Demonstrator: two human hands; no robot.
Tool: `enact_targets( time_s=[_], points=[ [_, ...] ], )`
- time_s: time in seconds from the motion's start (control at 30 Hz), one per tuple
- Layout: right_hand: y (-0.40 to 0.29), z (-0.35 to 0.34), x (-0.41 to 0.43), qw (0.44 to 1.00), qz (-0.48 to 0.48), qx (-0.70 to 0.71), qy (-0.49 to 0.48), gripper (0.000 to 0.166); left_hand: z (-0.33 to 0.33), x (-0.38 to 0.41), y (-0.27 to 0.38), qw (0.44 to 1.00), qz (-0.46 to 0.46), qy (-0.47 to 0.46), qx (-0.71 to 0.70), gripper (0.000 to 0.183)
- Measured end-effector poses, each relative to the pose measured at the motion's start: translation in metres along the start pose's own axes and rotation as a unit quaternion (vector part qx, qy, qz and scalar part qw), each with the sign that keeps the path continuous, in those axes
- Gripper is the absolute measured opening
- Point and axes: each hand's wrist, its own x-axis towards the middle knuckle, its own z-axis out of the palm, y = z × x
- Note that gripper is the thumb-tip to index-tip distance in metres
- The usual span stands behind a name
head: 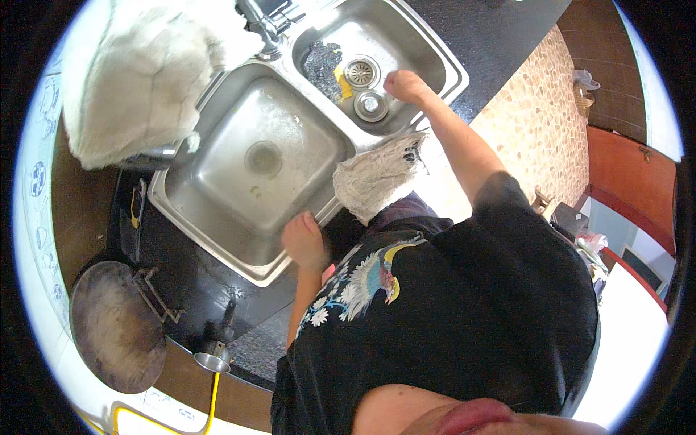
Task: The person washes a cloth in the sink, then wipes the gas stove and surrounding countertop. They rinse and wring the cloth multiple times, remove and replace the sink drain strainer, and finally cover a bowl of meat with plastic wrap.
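Observation:
My right hand (405, 86) is over the smaller steel basin (421, 49), its fingers curled in, with nothing seen in it. Beside it are a drain strainer (361, 72) and a loose round drain basket (371, 105). A dark scouring mesh (323, 68) with yellow bits (343, 81) lies along that basin's left side. At the front rim of the larger steel basin (239, 136) is my left hand (304, 239), its back towards me and its fingers mostly hidden. Between the hands a worn beige cloth (375, 176) drapes over the sink's front edge.
A chrome faucet (266, 30) stands behind the basins. A pale, fleecy cloth-like thing (141, 92) fills the upper left. Dark countertop (206, 288) surrounds the sink. A round, stained board or lid (117, 326), a small metal pan (213, 356) and a yellow hose (215, 399) lie lower left.

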Motion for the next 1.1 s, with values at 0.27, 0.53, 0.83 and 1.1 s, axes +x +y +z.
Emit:
enact_targets(
  time_s=[0.27,0.53,0.83,1.1],
  points=[
    [0.06,0.068,0.081,0.987,-0.026,-0.071,-0.143,0.023,0.007,0.001,0.006,0.995,-0.006,0.06,0.076,0.025],
    [0.106,0.035,0.087,0.955,-0.046,-0.279,-0.096,0.028,0.007,-0.003,0.011,0.995,-0.012,0.075,0.068,0.021],
    [0.015,0.033,0.085,0.95,0.204,0.164,0.168,0.056,0.018,-0.007,-0.007,0.989,-0.027,0.107,0.095,0.02],
    [-0.052,0.023,-0.069,0.954,-0.211,0.118,0.177,0.046,0.013,-0.007,-0.005,0.989,-0.04,0.101,0.1,0.02]
  ],
)
